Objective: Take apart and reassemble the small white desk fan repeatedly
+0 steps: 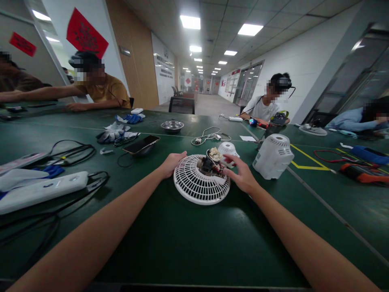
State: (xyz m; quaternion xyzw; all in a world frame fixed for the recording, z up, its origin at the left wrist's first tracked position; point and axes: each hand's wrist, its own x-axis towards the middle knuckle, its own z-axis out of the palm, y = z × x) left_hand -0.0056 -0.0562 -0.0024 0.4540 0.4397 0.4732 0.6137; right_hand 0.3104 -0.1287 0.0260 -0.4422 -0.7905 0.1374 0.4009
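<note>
A round white fan grille point(197, 187) lies flat on the green table point(170, 239), with a small motor and wires point(210, 164) standing exposed at its centre. My left hand point(172, 162) grips the grille's left rim, fingers curled over the edge. My right hand point(241, 174) rests at the grille's right rim, fingers bent and reaching toward the motor wires. A small white domed cover point(228, 149) sits just behind the grille. A white fan housing point(273, 156) stands upright to the right of my right hand.
A phone point(141, 144), steel bowl point(172, 126), gloves point(115, 134), cables point(209, 136) and white power strips point(42, 188) lie on the left and far side. Tools point(361, 172) and yellow tape point(306, 160) are at right. Other people sit around the far edge.
</note>
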